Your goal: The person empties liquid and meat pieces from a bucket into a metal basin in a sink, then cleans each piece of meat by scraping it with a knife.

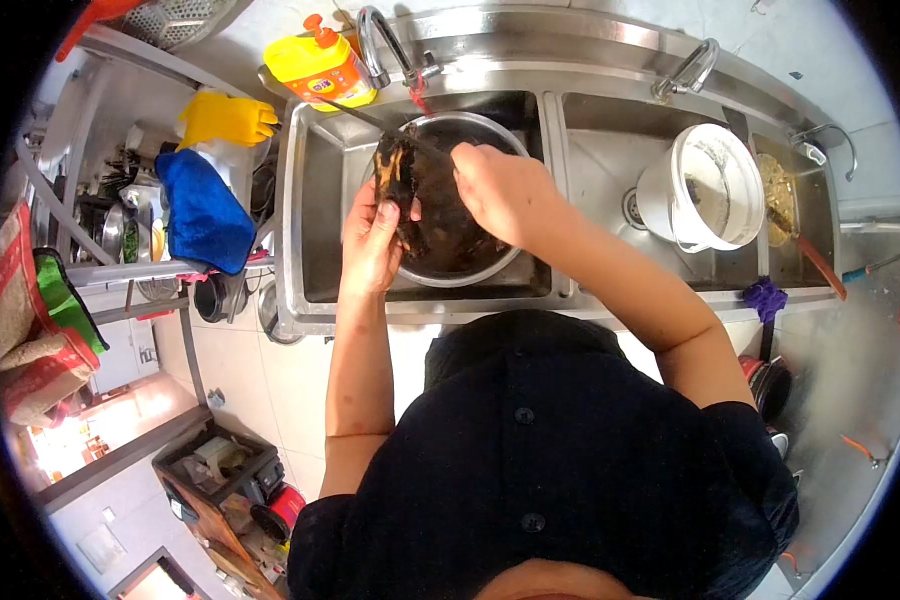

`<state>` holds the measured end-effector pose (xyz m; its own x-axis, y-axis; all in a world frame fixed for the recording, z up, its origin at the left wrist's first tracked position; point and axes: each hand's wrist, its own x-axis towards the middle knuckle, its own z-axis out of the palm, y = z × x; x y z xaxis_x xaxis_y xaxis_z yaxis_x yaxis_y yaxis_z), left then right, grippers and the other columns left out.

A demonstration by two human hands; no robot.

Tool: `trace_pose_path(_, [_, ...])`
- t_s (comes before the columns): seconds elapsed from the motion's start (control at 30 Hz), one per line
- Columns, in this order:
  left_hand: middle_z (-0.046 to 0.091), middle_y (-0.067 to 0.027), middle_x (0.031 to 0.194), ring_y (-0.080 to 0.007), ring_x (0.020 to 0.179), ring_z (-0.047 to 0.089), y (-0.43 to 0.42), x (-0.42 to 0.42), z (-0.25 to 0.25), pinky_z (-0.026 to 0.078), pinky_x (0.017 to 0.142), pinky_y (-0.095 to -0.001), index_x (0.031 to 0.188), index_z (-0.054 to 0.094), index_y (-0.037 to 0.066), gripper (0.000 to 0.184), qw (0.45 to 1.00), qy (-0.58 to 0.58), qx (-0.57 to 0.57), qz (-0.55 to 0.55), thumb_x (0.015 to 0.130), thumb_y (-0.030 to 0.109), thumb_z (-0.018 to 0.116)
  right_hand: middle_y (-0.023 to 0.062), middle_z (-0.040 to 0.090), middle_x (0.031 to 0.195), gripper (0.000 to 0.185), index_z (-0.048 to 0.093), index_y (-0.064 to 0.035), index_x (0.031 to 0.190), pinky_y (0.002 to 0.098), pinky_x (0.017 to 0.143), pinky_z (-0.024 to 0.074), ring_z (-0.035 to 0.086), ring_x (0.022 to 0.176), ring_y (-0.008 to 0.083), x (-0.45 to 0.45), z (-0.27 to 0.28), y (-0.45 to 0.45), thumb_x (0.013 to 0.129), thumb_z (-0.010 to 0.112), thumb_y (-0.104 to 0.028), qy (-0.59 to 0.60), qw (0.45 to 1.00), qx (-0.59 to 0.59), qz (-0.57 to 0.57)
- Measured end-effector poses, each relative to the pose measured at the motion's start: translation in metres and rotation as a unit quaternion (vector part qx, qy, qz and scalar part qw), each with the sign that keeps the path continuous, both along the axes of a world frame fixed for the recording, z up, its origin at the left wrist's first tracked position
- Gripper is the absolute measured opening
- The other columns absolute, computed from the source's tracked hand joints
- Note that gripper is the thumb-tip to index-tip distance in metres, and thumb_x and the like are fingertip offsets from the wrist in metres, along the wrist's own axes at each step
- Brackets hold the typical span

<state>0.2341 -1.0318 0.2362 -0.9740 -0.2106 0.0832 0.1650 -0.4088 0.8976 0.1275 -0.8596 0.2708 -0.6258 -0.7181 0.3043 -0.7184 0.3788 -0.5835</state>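
Note:
Over the left sink basin, my left hand (375, 235) is closed around a dark, charred-looking piece (394, 180) with yellowish patches; its exact kind is unclear. My right hand (505, 195) is wrapped round the near end of a knife (365, 118), whose long dark blade slants to the upper left across the top of the piece. The grip on the handle is mostly hidden by my fingers. Under both hands stands a round metal basin (450, 281) with murky brown water and more dark pieces in it.
A yellow detergent bottle (315, 68) and a faucet (385, 50) stand behind the left sink. A white bucket (660, 200) lies tilted in the right sink. A blue cloth (205, 210) and yellow gloves (225, 118) hang at left. A purple cloth (765, 297) hangs over the front edge.

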Motion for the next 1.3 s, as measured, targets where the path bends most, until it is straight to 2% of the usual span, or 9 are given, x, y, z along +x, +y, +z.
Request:
trace_pose_path(0.13, [0.057,-0.0031,0.097,-0.01,0.085,0.051,-0.008,0.003,0.0,0.042,0.08,-0.024,0.129,0.045,-0.002,0.059,0.997,-0.042,-0.053,0.048,0.085,0.028,0.07,0.0153,0.059,0.074,0.011,0.05,-0.0079,0.089,0.046,0.054,0.0501,0.063,0.065,0.0366,0.022,0.007,0.006,0.083,0.056,-0.014,0.018,0.995,0.045,0.087])
trace_pose_path(0.3, [0.059,-0.0024,0.096,-0.0107,0.085,0.054,-0.026,0.001,0.002,0.044,0.081,-0.0242,0.126,0.048,-0.003,0.055,0.992,-0.05,-0.113,0.035,0.083,0.023,0.072,0.0151,0.059,0.072,0.011,0.051,-0.0072,0.087,0.0462,0.054,0.0495,0.062,0.064,0.0361,0.014,0.018,0.004,0.085,0.056,-0.017,0.022,0.995,0.031,0.095])
trace_pose_path(0.4, [0.06,-0.005,0.097,-0.0128,0.085,0.055,-0.025,0.001,0.019,0.045,0.079,-0.0259,0.128,0.047,-0.001,0.06,0.983,-0.048,-0.17,0.057,0.081,0.027,0.074,0.0153,0.06,0.072,0.013,0.051,-0.0058,0.087,0.0455,0.056,0.0493,0.062,0.066,0.0358,0.012,0.022,0.002,0.087,0.055,-0.018,-0.011,0.998,0.004,0.059])
trace_pose_path(0.47, [0.06,-0.0061,0.107,-0.0147,0.095,0.057,-0.022,0.004,0.02,0.045,0.085,-0.0278,0.129,0.045,0.0,0.06,0.983,-0.043,-0.169,0.062,0.081,0.022,0.074,0.0157,0.061,0.073,0.015,0.051,-0.005,0.086,0.0451,0.059,0.0493,0.062,0.068,0.0355,0.003,0.026,0.002,0.089,0.055,-0.019,0.024,1.0,0.011,0.003])
trace_pose_path(0.53, [0.059,-0.0055,0.111,-0.0138,0.101,0.056,-0.02,0.004,0.021,0.043,0.091,-0.0276,0.129,0.044,-0.001,0.057,0.989,-0.035,-0.14,0.034,0.083,0.015,0.073,0.0187,0.061,0.072,0.016,0.048,-0.0026,0.088,0.0474,0.06,0.0478,0.062,0.07,0.0381,-0.004,0.03,0.001,0.089,0.054,-0.018,-0.03,0.999,0.008,0.013])
trace_pose_path(0.7, [0.059,-0.0071,0.109,-0.0125,0.099,0.056,-0.012,0.0,0.014,0.045,0.088,-0.0263,0.128,0.045,-0.002,0.062,0.952,-0.024,-0.285,0.112,0.075,0.001,0.076,0.0252,0.058,0.069,0.019,0.043,0.001,0.088,0.0519,0.064,0.0449,0.059,0.072,0.045,0.0,0.025,-0.004,0.089,0.052,-0.016,-0.195,0.981,-0.002,0.014])
trace_pose_path(0.83, [0.061,-0.0087,0.107,-0.0132,0.096,0.057,-0.01,-0.006,0.009,0.047,0.086,-0.0274,0.126,0.046,-0.002,0.06,0.946,-0.028,-0.266,0.182,0.074,-0.001,0.076,0.0277,0.058,0.07,0.019,0.041,0.0021,0.086,0.0529,0.065,0.0438,0.058,0.071,0.0468,0.018,0.019,-0.002,0.088,0.052,-0.014,-0.27,0.962,-0.016,0.03])
trace_pose_path(1.03, [0.063,-0.0077,0.102,-0.0126,0.094,0.058,0.001,-0.004,0.02,0.047,0.085,-0.0266,0.125,0.047,-0.003,0.058,0.953,-0.041,-0.245,0.171,0.075,0.0,0.076,0.0266,0.058,0.069,0.017,0.042,0.0024,0.087,0.0528,0.062,0.0437,0.059,0.068,0.0457,0.016,0.023,0.002,0.088,0.052,-0.011,-0.192,0.981,-0.012,0.018])
trace_pose_path(1.3, [0.065,-0.0102,0.102,-0.0127,0.09,0.06,0.005,-0.009,0.02,0.048,0.081,-0.0265,0.124,0.049,-0.002,0.056,0.916,-0.062,-0.323,0.229,0.076,0.006,0.076,0.0252,0.058,0.068,0.017,0.043,0.0017,0.087,0.051,0.062,0.0456,0.059,0.068,0.0435,0.028,0.019,0.003,0.088,0.053,-0.012,-0.263,0.963,-0.047,0.014])
